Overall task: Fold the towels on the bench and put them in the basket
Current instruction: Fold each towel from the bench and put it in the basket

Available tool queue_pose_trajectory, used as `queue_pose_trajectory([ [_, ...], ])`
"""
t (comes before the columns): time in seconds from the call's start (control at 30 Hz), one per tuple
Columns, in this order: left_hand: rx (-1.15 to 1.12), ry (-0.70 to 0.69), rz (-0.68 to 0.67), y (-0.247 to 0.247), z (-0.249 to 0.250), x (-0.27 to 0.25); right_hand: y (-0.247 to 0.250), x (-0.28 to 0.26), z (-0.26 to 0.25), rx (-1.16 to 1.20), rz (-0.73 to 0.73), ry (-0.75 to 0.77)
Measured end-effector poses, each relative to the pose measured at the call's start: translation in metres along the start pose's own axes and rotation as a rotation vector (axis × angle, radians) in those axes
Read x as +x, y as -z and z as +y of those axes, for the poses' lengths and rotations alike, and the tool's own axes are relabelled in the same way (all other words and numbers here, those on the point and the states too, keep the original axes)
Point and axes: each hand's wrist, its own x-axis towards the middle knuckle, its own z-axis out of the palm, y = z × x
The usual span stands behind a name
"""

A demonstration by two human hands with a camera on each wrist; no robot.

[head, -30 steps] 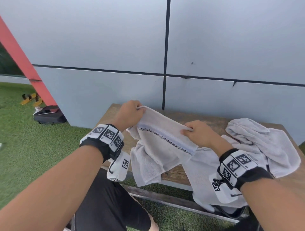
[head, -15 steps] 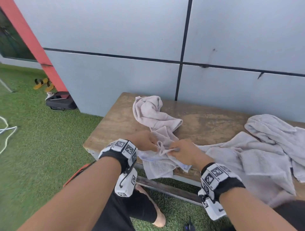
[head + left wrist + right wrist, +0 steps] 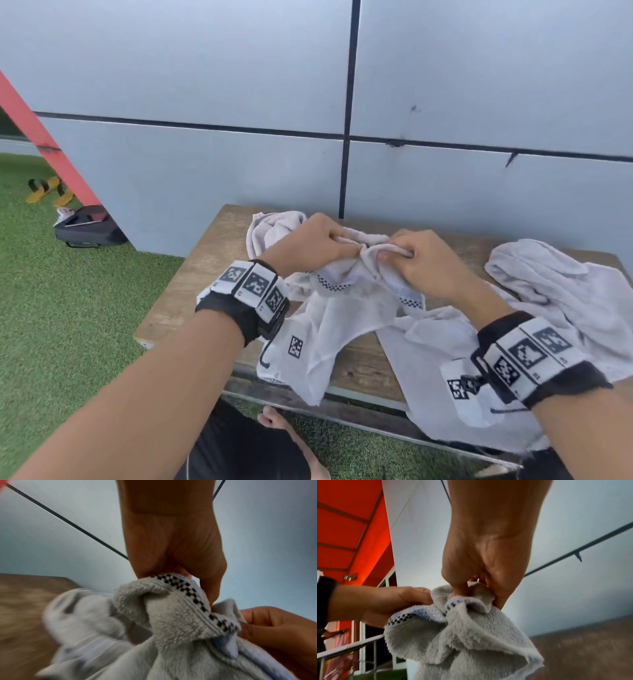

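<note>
A grey towel [image 3: 346, 315] with a black-and-white checked band hangs bunched above the wooden bench [image 3: 191, 284]. My left hand [image 3: 318, 243] and right hand [image 3: 414, 260] pinch its top edge side by side, almost touching. In the left wrist view my left hand [image 3: 180, 561] grips the checked hem of the towel [image 3: 171, 615]. The right wrist view has my right hand [image 3: 481, 566] curled round a fold of the towel [image 3: 462, 635]. A second towel [image 3: 270, 222] lies crumpled behind my left hand. More towels [image 3: 555, 287] are heaped on the bench's right. No basket is in view.
A grey panelled wall [image 3: 445, 85] rises straight behind the bench. Green artificial grass [image 3: 68, 308] lies to the left, with a black bag [image 3: 89, 228] and yellow sandals [image 3: 48, 190] near a red post [image 3: 41, 137]. My knee and bare foot [image 3: 274, 416] are below the bench's front edge.
The towel was spread wide between my hands, then lowered to the bench's front edge. Now both hands have lifted it again, close together, with the cloth bunched between them.
</note>
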Motion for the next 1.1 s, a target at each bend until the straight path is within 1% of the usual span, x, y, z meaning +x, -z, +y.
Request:
queue_pose_trajectory([
  [0.13,-0.137,-0.083,0.121,0.012,0.048,0.056,0.067,0.037,0.009,-0.034,0.16,-0.012],
  [0.23,-0.098,-0.153,0.245,0.019,0.069,0.104,0.107,0.07,0.019,-0.078,0.292,0.034],
  [0.3,-0.052,-0.168,0.314,0.023,0.078,0.134,0.127,0.092,0.034,-0.135,0.354,0.054],
  [0.37,0.02,-0.145,0.389,0.028,0.079,0.161,0.143,0.112,0.054,-0.24,0.38,0.033],
  [0.43,0.063,-0.119,0.443,0.031,0.076,0.181,0.154,0.126,0.076,-0.328,0.369,-0.001],
  [0.53,0.087,-0.07,0.496,0.032,0.058,0.205,0.162,0.136,0.108,-0.388,0.36,-0.076],
  [0.6,0.099,-0.032,0.503,0.031,0.046,0.215,0.165,0.134,0.124,-0.398,0.372,-0.142],
  [0.67,0.139,-0.016,0.477,0.027,0.039,0.224,0.164,0.132,0.135,-0.402,0.39,-0.189],
  [0.77,0.215,-0.008,0.464,0.019,0.037,0.232,0.157,0.132,0.141,-0.446,0.405,-0.223],
  [0.87,0.204,0.03,0.469,0.016,0.035,0.237,0.151,0.136,0.152,-0.484,0.396,-0.285],
  [0.93,0.171,0.047,0.44,0.018,0.035,0.237,0.149,0.139,0.158,-0.484,0.36,-0.343],
  [1.03,0.026,0.048,0.392,0.023,0.036,0.234,0.152,0.141,0.156,-0.486,0.276,-0.422],
  [1.1,-0.03,0.037,0.39,0.029,0.034,0.232,0.157,0.141,0.151,-0.447,0.29,-0.44],
])
